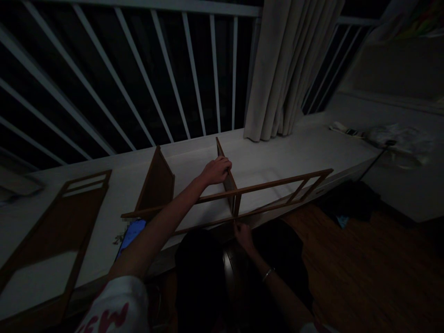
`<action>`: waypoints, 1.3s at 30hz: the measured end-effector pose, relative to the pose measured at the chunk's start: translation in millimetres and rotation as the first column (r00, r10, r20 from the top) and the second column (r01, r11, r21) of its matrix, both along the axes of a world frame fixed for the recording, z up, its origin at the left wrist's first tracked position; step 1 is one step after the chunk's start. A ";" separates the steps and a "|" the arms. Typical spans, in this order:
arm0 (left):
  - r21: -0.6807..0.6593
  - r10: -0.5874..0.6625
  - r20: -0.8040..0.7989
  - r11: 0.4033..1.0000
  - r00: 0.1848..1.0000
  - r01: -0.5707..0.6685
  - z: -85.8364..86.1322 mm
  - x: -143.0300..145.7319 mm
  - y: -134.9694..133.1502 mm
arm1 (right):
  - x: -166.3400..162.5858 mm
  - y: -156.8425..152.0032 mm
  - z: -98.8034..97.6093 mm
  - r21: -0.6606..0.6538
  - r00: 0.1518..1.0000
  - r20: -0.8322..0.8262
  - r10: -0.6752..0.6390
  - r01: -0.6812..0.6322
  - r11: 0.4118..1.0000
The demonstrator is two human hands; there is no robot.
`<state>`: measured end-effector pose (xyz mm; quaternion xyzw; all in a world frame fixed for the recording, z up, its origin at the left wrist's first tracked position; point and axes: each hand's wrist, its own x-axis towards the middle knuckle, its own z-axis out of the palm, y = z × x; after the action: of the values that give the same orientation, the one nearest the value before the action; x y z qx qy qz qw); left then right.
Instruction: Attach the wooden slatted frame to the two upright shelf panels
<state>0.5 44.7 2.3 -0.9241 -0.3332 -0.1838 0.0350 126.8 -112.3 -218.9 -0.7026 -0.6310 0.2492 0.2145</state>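
A brown wooden frame with two long rails lies across the white window ledge, its slatted end at the right. Two wooden boards stand up from it: a shelf board near the middle and a wider panel on the left. My left hand is closed over the top edge of the middle shelf board. Below, my right hand is held at the near rail, where that board meets it. Its fingers are pinched together; whatever they hold is too dark to make out.
A second wooden frame lies on the ledge at left. Beside it a lit blue screen is partly behind my left forearm. White railings and a curtain stand behind. A dark bundle lies on the wooden floor.
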 end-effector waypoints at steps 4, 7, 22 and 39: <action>-0.012 -0.003 0.017 1.000 1.000 0.003 -1.5 0.7 2.2 | -1.2 -1.4 1.7 -0.005 0.998 0.058 0.003 -0.002 1.000; -0.031 0.010 0.011 0.999 1.000 -0.010 -1.5 1.6 3.1 | -1.6 -1.9 3.8 -0.004 0.996 0.087 0.009 -0.009 1.000; -0.019 0.016 -0.005 1.000 1.000 -0.017 -2.2 2.0 1.4 | -1.4 8.5 -10.1 -0.025 0.973 -0.228 -0.046 0.042 0.999; -0.025 0.023 0.035 0.999 0.999 -0.022 -7.0 0.0 9.7 | -1.4 11.0 -10.3 0.028 0.941 -0.335 -0.052 0.065 0.997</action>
<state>0.5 54.4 -4.7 -0.9173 -0.3462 -0.1958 0.0199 125.4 -101.3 -229.2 -0.6644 -0.5692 0.3458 0.3390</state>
